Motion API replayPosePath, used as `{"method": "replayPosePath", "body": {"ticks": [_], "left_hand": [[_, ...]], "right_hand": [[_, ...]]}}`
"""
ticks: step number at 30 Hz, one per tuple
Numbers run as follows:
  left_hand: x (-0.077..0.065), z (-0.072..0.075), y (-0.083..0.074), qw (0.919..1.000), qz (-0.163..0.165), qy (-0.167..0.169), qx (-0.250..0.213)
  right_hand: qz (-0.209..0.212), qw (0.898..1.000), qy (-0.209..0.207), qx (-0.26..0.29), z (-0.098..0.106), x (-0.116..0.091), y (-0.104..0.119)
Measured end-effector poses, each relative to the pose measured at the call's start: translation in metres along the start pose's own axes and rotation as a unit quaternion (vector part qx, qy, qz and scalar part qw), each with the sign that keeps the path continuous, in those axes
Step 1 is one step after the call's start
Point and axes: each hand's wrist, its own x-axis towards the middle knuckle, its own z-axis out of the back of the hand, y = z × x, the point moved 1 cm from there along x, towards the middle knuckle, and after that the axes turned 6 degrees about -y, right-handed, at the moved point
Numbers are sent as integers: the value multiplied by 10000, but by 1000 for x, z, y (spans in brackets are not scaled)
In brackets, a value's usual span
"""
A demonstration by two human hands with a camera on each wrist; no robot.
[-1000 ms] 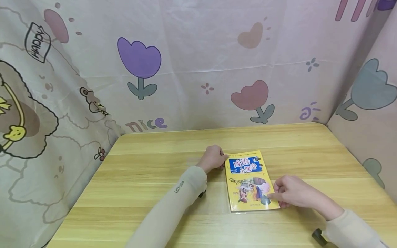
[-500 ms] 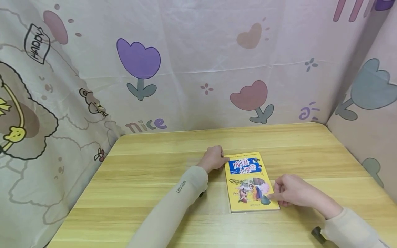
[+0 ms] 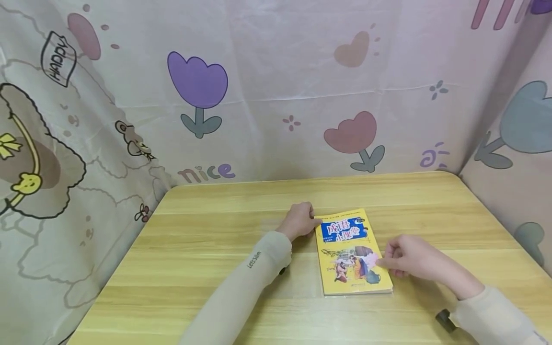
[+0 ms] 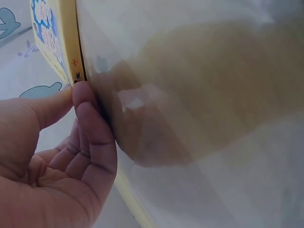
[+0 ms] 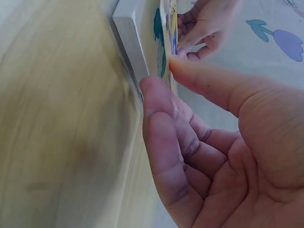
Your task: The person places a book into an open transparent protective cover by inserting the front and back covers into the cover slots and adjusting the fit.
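A thin yellow paperback book point(image 3: 348, 247), with a blue title panel and a drawing of figures on its cover, lies flat on the wooden table point(image 3: 202, 225). My left hand point(image 3: 297, 221) pinches its spine side near the far left corner. In the left wrist view the thumb and curled fingers meet at the yellow spine point(image 4: 73, 42). My right hand point(image 3: 409, 257) pinches the opposite side, lower down. The right wrist view has its thumb on the cover and its fingertips against the white page edges point(image 5: 129, 33).
A faint clear plastic sheet point(image 3: 297, 280) shows under and left of the book. Curtains printed with flowers point(image 3: 276, 96) rise behind the table and on both sides. A dark strap piece point(image 3: 445, 320) sticks out by the right sleeve.
My right hand has slid a little farther up the book's right side, away from me. The left hand keeps its hold at the far left corner. The view has shifted slightly.
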Motion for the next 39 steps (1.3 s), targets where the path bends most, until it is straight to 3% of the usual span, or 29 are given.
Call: {"method": "replayPosePath", "body": {"ticks": [13,20,23,31,39], "left_hand": [[-8,3,-8,9995,-52,-251,196],[-28,10,-10,9981,-464,-397,43],[-39,15,-7,9967,-557,-550,219],[-76,30,17,9958,-499,-488,584],[-103,34,43,9932,-653,-361,892]], "right_hand": [[-228,9985,-439,-240,0,16,5],[-196,9983,-493,-251,-2,19,4],[-176,9982,-498,-278,-3,20,5],[-161,9983,-498,-268,-4,21,7],[-190,9984,-483,-243,-4,19,6]]}}
